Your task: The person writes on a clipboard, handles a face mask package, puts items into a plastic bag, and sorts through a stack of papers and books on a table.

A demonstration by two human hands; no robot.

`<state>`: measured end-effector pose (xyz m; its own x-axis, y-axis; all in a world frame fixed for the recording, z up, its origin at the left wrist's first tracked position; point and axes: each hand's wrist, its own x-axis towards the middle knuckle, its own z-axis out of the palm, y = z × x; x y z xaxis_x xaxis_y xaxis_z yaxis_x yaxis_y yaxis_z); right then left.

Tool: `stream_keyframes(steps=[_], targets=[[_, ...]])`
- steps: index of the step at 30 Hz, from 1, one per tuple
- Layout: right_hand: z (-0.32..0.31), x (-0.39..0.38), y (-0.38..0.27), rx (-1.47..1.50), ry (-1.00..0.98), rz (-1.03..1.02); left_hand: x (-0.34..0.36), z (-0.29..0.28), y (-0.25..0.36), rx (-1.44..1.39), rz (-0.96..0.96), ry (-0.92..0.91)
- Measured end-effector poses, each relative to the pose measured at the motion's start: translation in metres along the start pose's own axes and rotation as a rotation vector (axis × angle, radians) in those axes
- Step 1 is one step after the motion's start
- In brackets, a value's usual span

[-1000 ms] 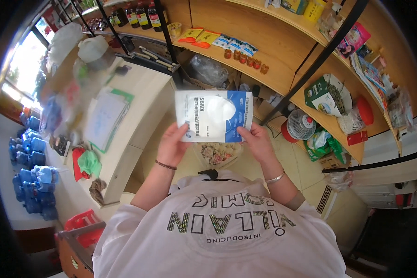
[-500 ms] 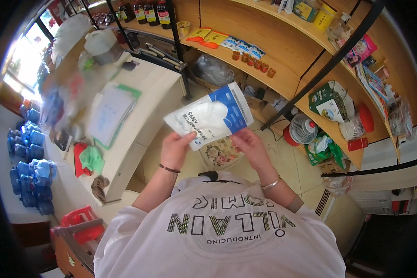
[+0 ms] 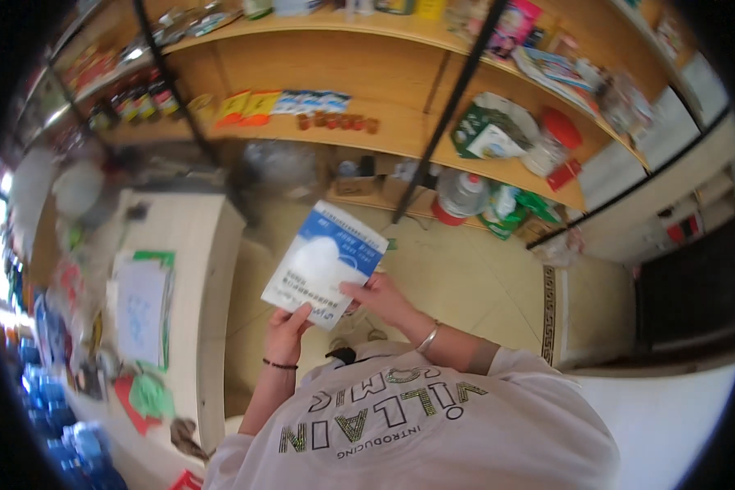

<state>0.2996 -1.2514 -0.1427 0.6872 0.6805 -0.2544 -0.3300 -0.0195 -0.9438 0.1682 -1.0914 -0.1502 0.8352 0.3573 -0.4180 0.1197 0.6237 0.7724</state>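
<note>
Closest to me, the person in the white shirt [image 3: 433,400] holds a blue-and-white packet [image 3: 322,265] in front of the body, its top leaning to the right. The left hand [image 3: 284,331] is closed on the packet's bottom edge, thumb on the front and the other fingers mostly hidden behind. The right hand [image 3: 381,300] pinches the lower right edge, its thumb lying over the front face; how tightly, I can't tell.

On the left, the pale counter [image 3: 200,302] ends in a long edge just beside the packet and the left forearm. The tiled floor [image 3: 457,269] spreads from that edge rightward to a patterned strip [image 3: 549,314], and forward to the shelving, where a black post [image 3: 437,131] comes down near its front edge.

As for containers, a large clear one with a red base [image 3: 460,196] sits low, under the shelf, with a small cardboard box [image 3: 354,186] farther left; their contents are too blurred to make out. On the shelf above, an open green-and-white box [image 3: 490,131] shows dark, leafy stuff, beside a clear jar with a red lid [image 3: 547,151]. Farther along, small reddish-brown jars [image 3: 339,122] line the shelf edge, and dark bottles [image 3: 143,102] stand at the far left.
</note>
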Motion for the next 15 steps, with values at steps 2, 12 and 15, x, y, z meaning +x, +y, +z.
stream_keyframes(steps=[2, 12, 15], targets=[[0.004, -0.007, 0.001, 0.048, 0.05, 0.021, 0.005, 0.006, 0.001, -0.004, -0.012, -0.023], [-0.004, -0.055, -0.011, -0.87, 0.015, -0.542, -0.046, 0.006, 0.023, 0.691, 0.246, -0.176], [0.004, -0.081, -0.011, -0.701, -0.113, -0.452, -0.081, 0.007, -0.006, 0.573, 0.303, -0.097]])
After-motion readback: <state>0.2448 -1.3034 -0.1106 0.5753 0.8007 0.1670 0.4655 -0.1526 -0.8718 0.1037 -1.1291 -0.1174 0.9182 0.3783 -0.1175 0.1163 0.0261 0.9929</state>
